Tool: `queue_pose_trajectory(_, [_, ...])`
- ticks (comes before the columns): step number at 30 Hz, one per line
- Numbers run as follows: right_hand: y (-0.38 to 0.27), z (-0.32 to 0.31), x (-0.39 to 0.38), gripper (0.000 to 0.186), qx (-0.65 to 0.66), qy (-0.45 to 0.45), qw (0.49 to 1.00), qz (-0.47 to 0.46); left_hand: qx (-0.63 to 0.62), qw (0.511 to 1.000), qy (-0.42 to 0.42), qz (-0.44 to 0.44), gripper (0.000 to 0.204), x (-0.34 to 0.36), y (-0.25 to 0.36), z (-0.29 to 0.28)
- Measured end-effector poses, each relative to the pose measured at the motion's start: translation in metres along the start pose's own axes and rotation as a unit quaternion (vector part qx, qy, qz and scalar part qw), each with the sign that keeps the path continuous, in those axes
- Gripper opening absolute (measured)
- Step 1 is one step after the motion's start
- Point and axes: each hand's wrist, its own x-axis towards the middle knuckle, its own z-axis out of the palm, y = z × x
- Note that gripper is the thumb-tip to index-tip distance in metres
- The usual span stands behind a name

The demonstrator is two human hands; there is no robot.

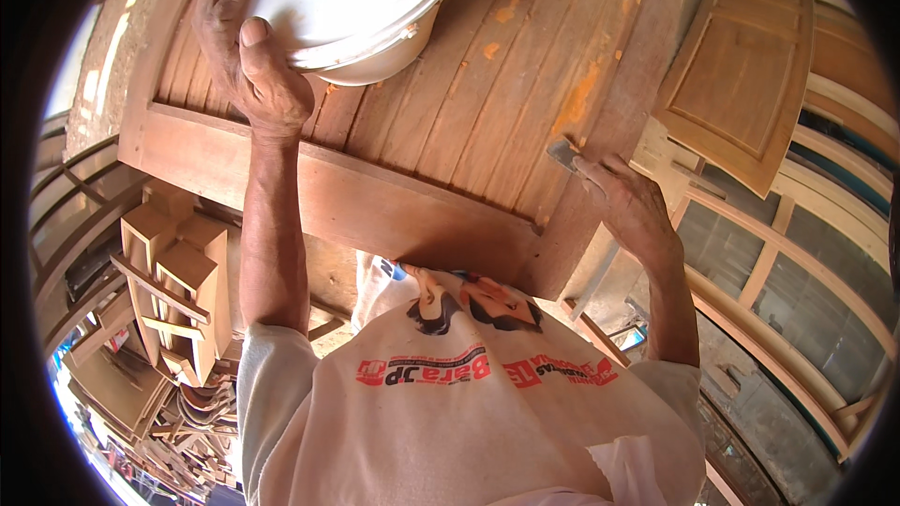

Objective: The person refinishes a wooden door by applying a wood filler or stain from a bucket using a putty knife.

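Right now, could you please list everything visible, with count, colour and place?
Slatted wooden panel: 1, brown, upper centre
Smeared patches: several, orange, on the panel
Lidded tub: 1, white with orange smears, top, left of centre
Scraper: 1, grey, near the panel's right side
Panelled door: 1, brown, upper right
Wooden frames: several, pale brown, right
Box-like pieces: a few, light brown, left
Wood offcuts: too many to count, mostly brown, lower left
Shirt: 1, whitish with print, bottom centre
Left hand: 1, bare, holding the tub
Right hand: 1, bare, holding the scraper

Woodworking workshop, panelled door [736,66], wood scraps [192,445]
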Motion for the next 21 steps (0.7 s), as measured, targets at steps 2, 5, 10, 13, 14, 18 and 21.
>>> queue_pose_trajectory(2, [0.004, 0.0, 0.003, 0.037, -0.002, 0.006, 1.0, -0.016, -0.014, 1.0, -0.001, -0.015, 0.06, -0.001, 0.003, 0.0])
queue_pose_trajectory(5, [0.015, 0.012, 0.004, 0.036, 0.017, -0.002, 0.999, -0.028, -0.009, 1.0, -0.002, -0.005, 0.06, 0.0, -0.001, -0.001])
queue_pose_trajectory(10, [0.02, 0.007, 0.001, 0.036, -0.011, -0.002, 0.999, -0.043, -0.009, 0.999, -0.02, -0.033, 0.063, -0.003, 0.003, -0.003])
queue_pose_trajectory(13, [0.017, 0.008, 0.001, 0.036, -0.002, -0.014, 0.999, -0.032, -0.028, 0.999, -0.015, -0.033, 0.062, -0.004, 0.0, -0.003])
queue_pose_trajectory(14, [0.018, 0.008, -0.003, 0.036, -0.002, -0.006, 0.999, -0.035, -0.036, 0.999, -0.012, -0.034, 0.062, -0.004, 0.001, -0.002])
queue_pose_trajectory(18, [0.016, 0.009, -0.007, 0.037, 0.047, 0.009, 0.998, -0.046, -0.025, 0.999, -0.008, -0.037, 0.063, -0.004, 0.001, -0.001])
queue_pose_trajectory(21, [0.021, 0.017, -0.007, 0.038, 0.053, 0.046, 0.995, -0.074, -0.009, 0.999, -0.007, -0.039, 0.064, -0.003, 0.002, -0.002])
